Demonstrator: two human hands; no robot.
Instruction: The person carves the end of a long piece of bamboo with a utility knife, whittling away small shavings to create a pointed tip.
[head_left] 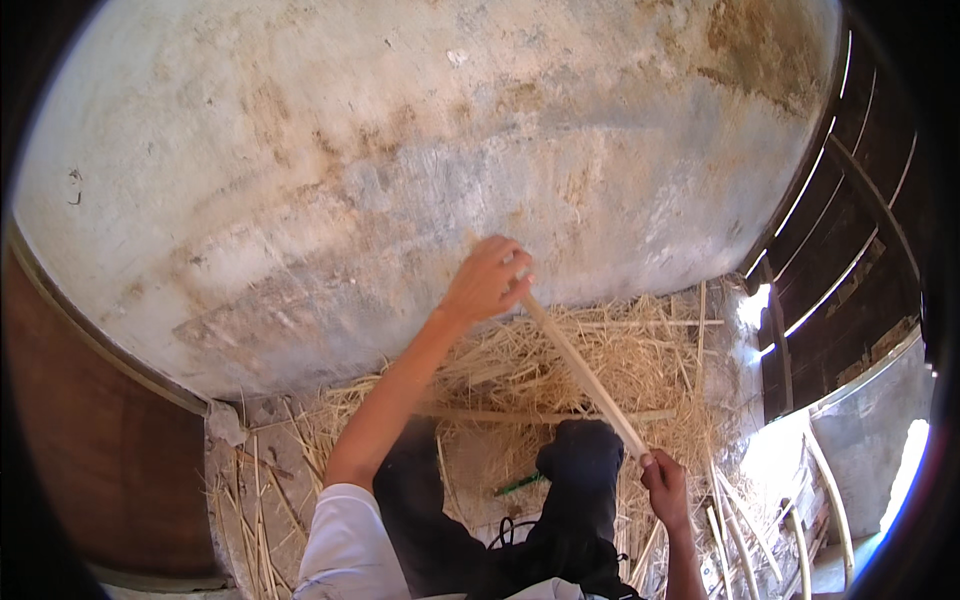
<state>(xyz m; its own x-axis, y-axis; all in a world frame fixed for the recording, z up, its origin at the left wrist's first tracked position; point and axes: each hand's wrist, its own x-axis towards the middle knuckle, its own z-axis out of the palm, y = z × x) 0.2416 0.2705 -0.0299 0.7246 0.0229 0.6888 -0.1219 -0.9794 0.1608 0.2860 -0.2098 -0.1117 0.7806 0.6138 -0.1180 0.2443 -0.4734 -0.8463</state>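
My left hand (487,281) is raised far out in front of me, fingers curled tight around the upper end of a long pale cane strip (583,374). My right hand (665,488) sits nearer and lower on the right, clenched on the strip's other end, so the strip runs slantwise between the two, from upper left down to lower right. It crosses above my dark-trousered knee (580,455). Behind my left hand stands a stained, whitewashed wall (400,150), patchy with brown and grey. Below the strip, loose straw (640,350) lies heaped over the floor against the foot of the wall. More pale cane strips (735,545) lie near on the right, beside my right forearm. A small green thing (520,484) lies on the floor between my legs; I cannot tell what it is. On the far right, dark wooden slats (850,230) let light through.
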